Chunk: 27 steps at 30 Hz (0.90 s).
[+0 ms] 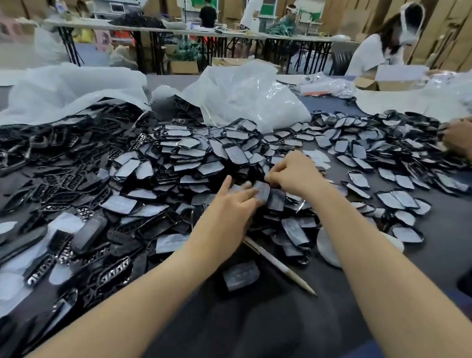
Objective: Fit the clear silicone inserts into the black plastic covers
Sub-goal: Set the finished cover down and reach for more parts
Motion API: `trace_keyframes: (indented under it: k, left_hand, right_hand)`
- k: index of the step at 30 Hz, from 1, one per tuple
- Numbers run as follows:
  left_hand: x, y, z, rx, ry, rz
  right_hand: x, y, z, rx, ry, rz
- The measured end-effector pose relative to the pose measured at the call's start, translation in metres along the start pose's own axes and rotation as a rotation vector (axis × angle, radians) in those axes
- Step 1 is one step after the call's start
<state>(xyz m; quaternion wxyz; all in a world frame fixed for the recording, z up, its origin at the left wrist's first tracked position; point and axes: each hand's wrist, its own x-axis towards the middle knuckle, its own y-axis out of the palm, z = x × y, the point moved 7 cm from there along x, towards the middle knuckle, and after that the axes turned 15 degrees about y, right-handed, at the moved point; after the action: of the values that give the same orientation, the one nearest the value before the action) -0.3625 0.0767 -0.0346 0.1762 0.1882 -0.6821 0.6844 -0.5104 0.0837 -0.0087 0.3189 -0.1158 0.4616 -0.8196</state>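
Hundreds of pieces lay over the dark table (271,341): empty covers (64,179) in a heap at the left, and fitted covers (191,151), each with a pale inlay, spread through the middle and to the right. Both hands met on one black cover (265,196) at the near side of the middle heap, and a clear insert (260,187) lay in it. The left hand (227,209) had its fingers nearly straight and pressed on the near end of this piece without closing round it. The right hand (295,174) had its fingers curled and seemed to pinch the far edge of the same cover, though the blur left this not fully sure.

The main risk, as I judged it, was the support. The cover rested on loose pieces and not on the flat table, so a hard press could tip it or make the heap slide. The soft insert might then sit at one end only, or fold at a corner. A half-fitted piece, if dropped here, would look like its finished neighbours and be lost. A loose insert (240,274) and a pen (278,265) lay close under the forearms and could be swept away.
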Motion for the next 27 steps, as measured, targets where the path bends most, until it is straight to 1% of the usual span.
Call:
trace_keyframes:
  k: [3, 4, 5, 7, 8, 9, 10, 12, 13, 14, 17, 19, 20, 24, 27]
  left_hand:
    - [-0.024, -0.034, 0.021, -0.032, -0.106, -0.180]
    - [-0.037, -0.046, 0.035, -0.022, -0.162, -0.201]
    - [-0.051, -0.057, 0.053, -0.005, -0.233, -0.186]
    - [-0.086, -0.078, 0.095, 0.073, -0.405, -0.073]
    - [-0.106, -0.088, 0.116, 0.119, -0.507, 0.001]
    - [-0.128, -0.096, 0.133, 0.152, -0.610, 0.081]
    - [-0.151, -0.103, 0.146, 0.170, -0.697, 0.152]
    - [-0.188, -0.113, 0.159, 0.174, -0.792, 0.235]
    - [-0.203, -0.115, 0.162, 0.168, -0.818, 0.260]
    - [-0.216, -0.117, 0.163, 0.163, -0.836, 0.284]
    - [-0.243, -0.115, 0.164, 0.142, -0.844, 0.300]
    - [-0.250, -0.111, 0.161, 0.098, -0.839, 0.262]
    - [-0.251, -0.109, 0.160, 0.092, -0.829, 0.255]
    - [-0.251, -0.104, 0.154, 0.116, -0.772, 0.240]
    - [-0.250, -0.112, 0.152, 0.125, -0.757, 0.159]
  right_hand:
    - [-0.009, -0.014, 0.000, 0.053, -0.015, -0.114]
    - [-0.014, -0.018, 0.004, 0.061, -0.036, -0.147]
    - [-0.020, -0.020, 0.011, 0.055, -0.065, -0.179]
    - [-0.037, -0.012, 0.037, 0.046, -0.151, -0.197]
    - [-0.047, 0.000, 0.056, 0.046, -0.219, -0.154]
    - [-0.061, 0.017, 0.078, 0.025, -0.306, -0.069]
    - [-0.076, 0.041, 0.101, -0.031, -0.399, 0.052]
    - [-0.105, 0.095, 0.133, -0.224, -0.525, 0.311]
    - [-0.114, 0.117, 0.142, -0.332, -0.556, 0.387]
    - [-0.120, 0.132, 0.147, -0.426, -0.580, 0.402]
    - [-0.118, 0.147, 0.155, -0.578, -0.623, 0.254]
    - [-0.113, 0.146, 0.155, -0.572, -0.618, 0.184]
    - [-0.111, 0.145, 0.153, -0.565, -0.616, 0.179]
    - [-0.106, 0.144, 0.146, -0.527, -0.589, 0.245]
    - [-0.111, 0.142, 0.154, -0.467, -0.618, 0.213]
